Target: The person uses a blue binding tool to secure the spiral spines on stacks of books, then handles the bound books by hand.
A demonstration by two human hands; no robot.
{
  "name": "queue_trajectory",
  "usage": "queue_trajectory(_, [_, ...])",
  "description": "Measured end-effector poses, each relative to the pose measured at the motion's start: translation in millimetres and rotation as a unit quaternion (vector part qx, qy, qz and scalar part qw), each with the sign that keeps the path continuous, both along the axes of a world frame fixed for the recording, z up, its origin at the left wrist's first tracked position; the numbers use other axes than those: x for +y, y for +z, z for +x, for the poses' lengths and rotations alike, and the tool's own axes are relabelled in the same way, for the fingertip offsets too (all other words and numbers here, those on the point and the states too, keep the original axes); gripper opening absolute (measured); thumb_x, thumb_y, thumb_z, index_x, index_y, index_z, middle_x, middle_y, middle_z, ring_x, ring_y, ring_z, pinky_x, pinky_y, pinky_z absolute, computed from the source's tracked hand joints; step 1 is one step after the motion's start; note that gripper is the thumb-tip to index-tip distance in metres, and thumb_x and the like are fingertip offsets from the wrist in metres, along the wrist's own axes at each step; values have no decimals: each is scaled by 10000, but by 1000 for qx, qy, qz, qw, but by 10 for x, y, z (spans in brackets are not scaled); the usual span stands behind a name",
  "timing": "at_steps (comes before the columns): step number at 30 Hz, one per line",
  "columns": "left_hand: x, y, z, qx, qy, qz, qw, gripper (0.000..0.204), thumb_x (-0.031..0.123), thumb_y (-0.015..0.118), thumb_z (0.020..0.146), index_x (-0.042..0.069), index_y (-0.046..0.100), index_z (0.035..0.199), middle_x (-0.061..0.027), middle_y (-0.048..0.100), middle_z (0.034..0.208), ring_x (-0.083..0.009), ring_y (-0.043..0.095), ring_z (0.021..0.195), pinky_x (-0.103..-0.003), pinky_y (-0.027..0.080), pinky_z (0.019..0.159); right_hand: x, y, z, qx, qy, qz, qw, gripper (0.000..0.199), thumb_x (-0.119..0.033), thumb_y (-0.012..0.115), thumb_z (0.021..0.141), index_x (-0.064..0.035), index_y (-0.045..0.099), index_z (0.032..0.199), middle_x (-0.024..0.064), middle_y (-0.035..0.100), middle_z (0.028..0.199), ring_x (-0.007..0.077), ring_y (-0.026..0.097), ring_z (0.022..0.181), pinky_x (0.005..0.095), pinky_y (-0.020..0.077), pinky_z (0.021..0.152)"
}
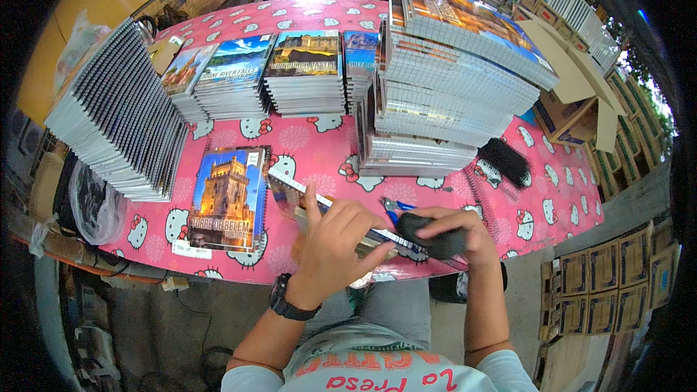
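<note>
My left hand (330, 236) is closed around a notebook (288, 187), tilted up on edge over the near side of the table, with its punched edge facing up. Fingers of my right hand (468, 236) wrap a dark grey rounded object (441, 239) at the right end of that edge; its exact kind is unclear. Just beyond lie blue-handled cutters (396, 207), partly hidden. To the left, a spiral-bound notebook (229, 196) with a lit tower on its cover lies flat. A bundle of black spiral coils (506, 162) rests at the right.
A tall stack of notebooks (450, 94) rises ahead, beside lower stacks (303, 76). Another tall spiral-bound stack (120, 112) stands at the left. Pink patterned cloth (319, 152) covers the table. An open cardboard box (573, 112) is at the far right, with packed cartons (602, 276) below.
</note>
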State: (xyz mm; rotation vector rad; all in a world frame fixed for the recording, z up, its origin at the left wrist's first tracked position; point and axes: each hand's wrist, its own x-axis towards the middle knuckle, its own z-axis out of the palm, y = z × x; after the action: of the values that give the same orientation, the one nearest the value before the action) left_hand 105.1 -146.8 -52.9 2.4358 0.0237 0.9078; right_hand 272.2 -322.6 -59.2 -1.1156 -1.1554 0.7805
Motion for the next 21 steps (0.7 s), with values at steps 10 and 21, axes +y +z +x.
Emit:
queue_trajectory(10, [8,61,-35,-5,42,-7,999,407,292,760,646,103,590,964,-25,581,898,-223,557,938,-628,57,1043,128,107,111,-146,-45,-205,967,567,-488,539,822,20,641,1054,202,605,1117,308,512,1135,388,373,965])
queue_trajectory(21, [237,1,-150,25,65,1,998,470,290,780,617,99,589,1003,-44,581,918,-237,550,947,-616,39,1058,333,67,101,-55,5,-94,994,489,-425,581,844,16,646,1042,176,606,1133,240,601,937,344,476,808])
